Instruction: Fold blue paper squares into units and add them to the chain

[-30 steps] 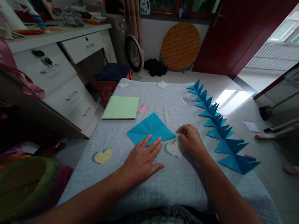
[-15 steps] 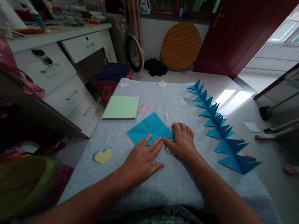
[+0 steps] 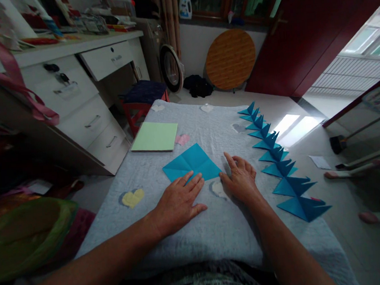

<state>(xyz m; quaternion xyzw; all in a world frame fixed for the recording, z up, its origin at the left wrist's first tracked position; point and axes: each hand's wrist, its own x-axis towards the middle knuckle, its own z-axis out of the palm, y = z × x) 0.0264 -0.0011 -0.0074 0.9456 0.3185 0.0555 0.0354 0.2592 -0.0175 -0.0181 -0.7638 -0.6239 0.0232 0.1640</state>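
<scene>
A creased sheet of blue origami paper (image 3: pixel 193 160) lies on the cloth-covered table, its near edge partly hidden under fingers. My left hand (image 3: pixel 181 198) rests flat, fingers extended, with the fingertips on the paper's near edge. At the paper's right corner is my right hand (image 3: pixel 240 177), fingers apart and loosely bent; its thumb is close to that corner, and I cannot tell whether it touches. Along the right side of the table runs a row of several folded blue paper figures (image 3: pixel 280 168) with pointed tips. A stack of pale green paper (image 3: pixel 155 137) sits behind and left of the blue sheet.
The light grey cloth (image 3: pixel 173 255) has heart patches. To the left stands a white desk (image 3: pixel 91 120) with drawers and clutter on top. Beyond the table are a red stool (image 3: pixel 144 97), an open washing machine door (image 3: pixel 172 68) and a round wooden board (image 3: pixel 231 59).
My right hand has slid right along the near edge to the paper's right corner, and its fingers have spread. My left hand has barely moved.
</scene>
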